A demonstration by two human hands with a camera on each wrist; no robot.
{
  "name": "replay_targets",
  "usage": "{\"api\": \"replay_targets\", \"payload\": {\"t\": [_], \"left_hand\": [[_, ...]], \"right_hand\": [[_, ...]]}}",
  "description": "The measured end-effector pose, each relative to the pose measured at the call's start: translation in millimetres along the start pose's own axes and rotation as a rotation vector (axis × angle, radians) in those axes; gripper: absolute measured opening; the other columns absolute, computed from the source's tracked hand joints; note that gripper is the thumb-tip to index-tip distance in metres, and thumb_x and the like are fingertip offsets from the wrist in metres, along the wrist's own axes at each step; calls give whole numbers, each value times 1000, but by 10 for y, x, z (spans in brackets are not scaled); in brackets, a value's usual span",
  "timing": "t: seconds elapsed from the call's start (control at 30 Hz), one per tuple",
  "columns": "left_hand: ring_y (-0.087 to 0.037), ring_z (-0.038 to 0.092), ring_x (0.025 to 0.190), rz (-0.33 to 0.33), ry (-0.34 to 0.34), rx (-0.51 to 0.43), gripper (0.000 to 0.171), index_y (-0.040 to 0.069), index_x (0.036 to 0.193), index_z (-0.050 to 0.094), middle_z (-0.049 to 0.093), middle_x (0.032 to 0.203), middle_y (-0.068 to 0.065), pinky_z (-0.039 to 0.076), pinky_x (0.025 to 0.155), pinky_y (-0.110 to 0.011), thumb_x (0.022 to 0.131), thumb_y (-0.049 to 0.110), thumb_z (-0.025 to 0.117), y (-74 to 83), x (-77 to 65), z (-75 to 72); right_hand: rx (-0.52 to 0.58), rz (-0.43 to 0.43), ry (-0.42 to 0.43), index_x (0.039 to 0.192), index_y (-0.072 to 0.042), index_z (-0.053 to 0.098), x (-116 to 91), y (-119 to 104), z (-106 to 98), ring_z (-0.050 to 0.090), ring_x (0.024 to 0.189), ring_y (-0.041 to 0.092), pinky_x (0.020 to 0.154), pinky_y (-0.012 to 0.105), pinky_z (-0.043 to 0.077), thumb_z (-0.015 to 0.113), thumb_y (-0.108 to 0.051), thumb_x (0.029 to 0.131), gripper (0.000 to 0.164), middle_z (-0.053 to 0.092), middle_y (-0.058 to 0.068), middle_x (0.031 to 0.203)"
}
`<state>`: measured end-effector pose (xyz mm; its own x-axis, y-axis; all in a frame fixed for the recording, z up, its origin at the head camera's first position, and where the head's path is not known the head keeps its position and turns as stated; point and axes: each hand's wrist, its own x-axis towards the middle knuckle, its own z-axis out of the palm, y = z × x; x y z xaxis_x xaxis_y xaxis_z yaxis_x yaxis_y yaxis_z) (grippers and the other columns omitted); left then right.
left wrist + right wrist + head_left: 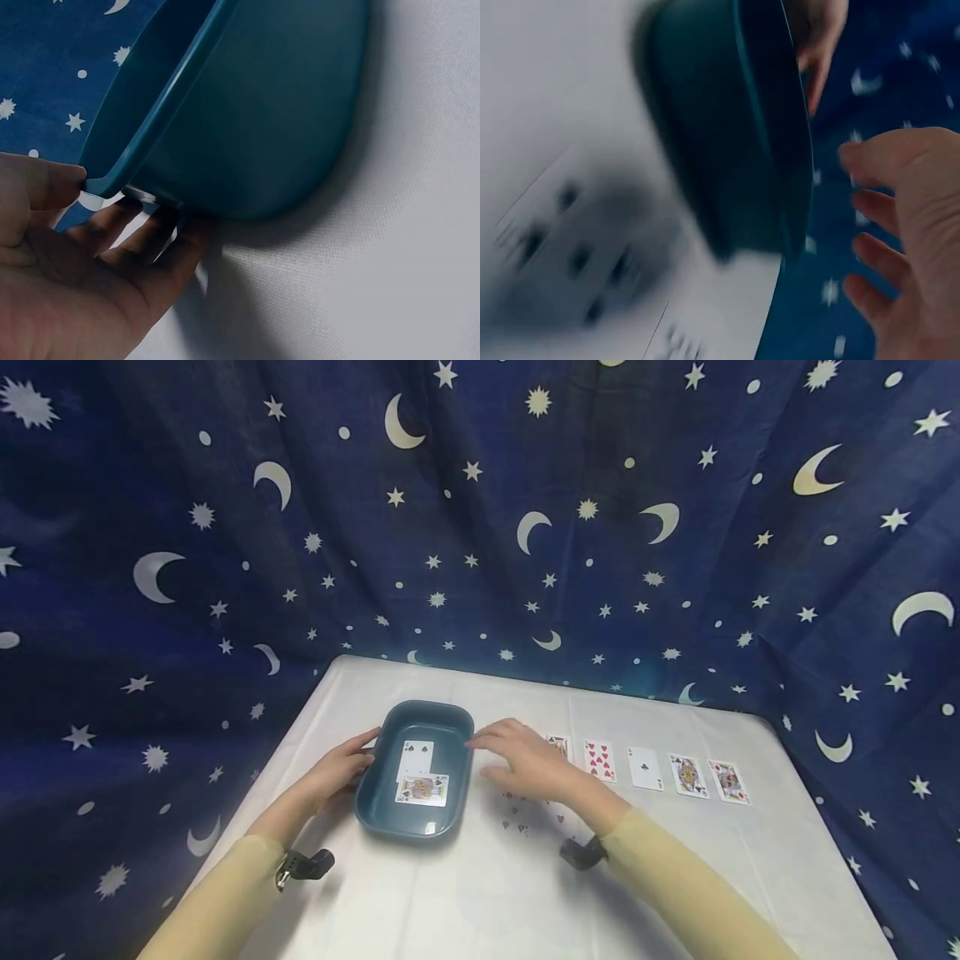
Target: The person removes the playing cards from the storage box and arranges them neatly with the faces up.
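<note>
A blue-green plastic tub point(433, 717) stands at the left part of the table. Inside it lie a black-suit number card point(415, 756) and, overlapping its lower end, a face card point(422, 790) turned sideways. My left hand point(333, 777) holds the tub's left side; in the left wrist view the thumb point(60, 184) is on the rim and the other fingers point(161, 274) reach beneath it. Close by the tub's right rim is my right hand point(525, 762), its fingers point(881, 259) spread and slightly bent, with nothing between them.
Right of the tub runs a row of playing cards: a partly covered face card point(558, 745), a red hearts card point(599, 761), a clubs card point(645, 768) and two face cards point(687, 775). Nearer me, a black-suit card point(514, 820) lies below my right hand. A starry curtain point(480, 527) hangs behind the white table point(465, 902).
</note>
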<state>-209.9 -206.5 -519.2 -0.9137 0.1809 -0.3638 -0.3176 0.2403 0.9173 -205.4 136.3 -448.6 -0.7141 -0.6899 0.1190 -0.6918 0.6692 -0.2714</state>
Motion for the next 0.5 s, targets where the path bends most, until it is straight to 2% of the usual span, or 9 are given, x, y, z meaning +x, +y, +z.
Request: {"api": "replay_targets", "payload": {"t": [0.07,0.17,0.27,0.4,0.5], "left_hand": [[-41,36,128,9,0,0,57,27,147,29,32,145,-21,40,93,-56,93,14,43,2,-3,-3],[-41,37,127,14,2,-6,56,26,146,29,32,145,-21,42,91,-56,94,14,43,3,-9,-1],[-41,36,127,24,-13,-9,56,26,146,29,31,145,-21,43,90,-55,94,14,43,1,-11,1],[-41,38,126,40,-25,-9,56,26,146,29,31,145,-21,44,90,-54,94,13,44,2,-15,12],[-41,39,125,48,-28,-14,56,24,147,28,31,145,-22,43,91,-54,94,12,43,16,-34,5]], "right_hand": [[-43,-85,-76,126,-29,57,255,-153,96,37,127,13,107,37,28,58,-24,87,39,50,-9,133],[-108,-156,-242,123,-30,60,531,-344,271,39,127,16,108,39,26,58,-17,87,39,49,-9,134],[-168,-209,-371,119,-33,62,692,-462,443,47,119,14,102,37,35,56,-20,89,33,54,-13,128],[-235,-263,-427,115,-35,63,780,-543,585,53,106,11,86,33,45,57,-24,90,28,54,-14,126],[-264,-223,-461,123,-35,59,800,-611,597,52,105,12,82,30,46,57,-23,89,36,48,-13,136]]}}
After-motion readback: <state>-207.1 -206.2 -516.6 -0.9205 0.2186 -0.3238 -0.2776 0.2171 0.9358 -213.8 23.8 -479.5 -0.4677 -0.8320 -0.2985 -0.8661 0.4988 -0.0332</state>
